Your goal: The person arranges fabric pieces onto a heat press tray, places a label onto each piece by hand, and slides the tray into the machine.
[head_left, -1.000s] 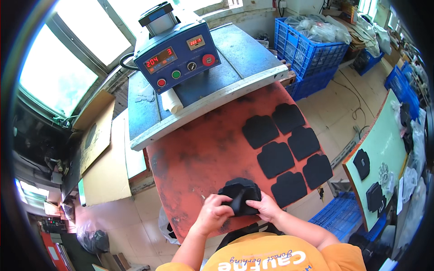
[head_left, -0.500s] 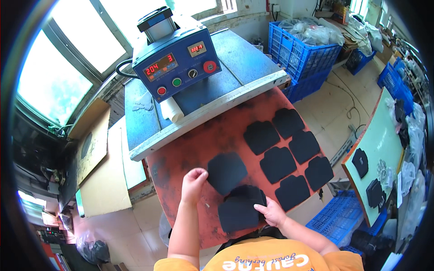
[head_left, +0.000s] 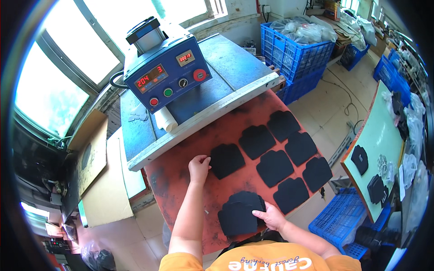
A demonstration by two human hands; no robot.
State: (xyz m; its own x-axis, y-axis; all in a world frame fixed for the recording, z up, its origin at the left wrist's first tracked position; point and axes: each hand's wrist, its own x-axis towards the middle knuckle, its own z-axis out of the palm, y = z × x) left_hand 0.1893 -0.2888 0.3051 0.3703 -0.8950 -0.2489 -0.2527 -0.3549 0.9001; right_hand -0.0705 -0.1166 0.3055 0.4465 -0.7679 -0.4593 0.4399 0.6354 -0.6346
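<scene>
Black cut pieces with notched tops lie in staggered rows on the red board. My left hand (head_left: 199, 169) is closed, its fingertips pinching the left edge of one black piece (head_left: 227, 161), which lies on the board beside the others. Near my body, my right hand (head_left: 272, 217) grips a stack of black pieces (head_left: 239, 215) by its right side, thumb on top and fingers hidden beneath. Pieces in this stack are slightly fanned. Further right sit several more, among them one black piece (head_left: 290, 195) close to my right hand.
Beyond the red board (head_left: 181, 189) stands a heat press with a blue control box (head_left: 169, 74) and a pale front bar (head_left: 203, 119). Blue crates (head_left: 294, 54) hold plastic bags at the far right. A pale green panel (head_left: 377, 131) leans at the right; cardboard (head_left: 106, 185) is at left.
The piece in my left hand has moved slightly up and right and now lies flat in the row. My right hand keeps the stack near my body. The view has shifted slightly.
</scene>
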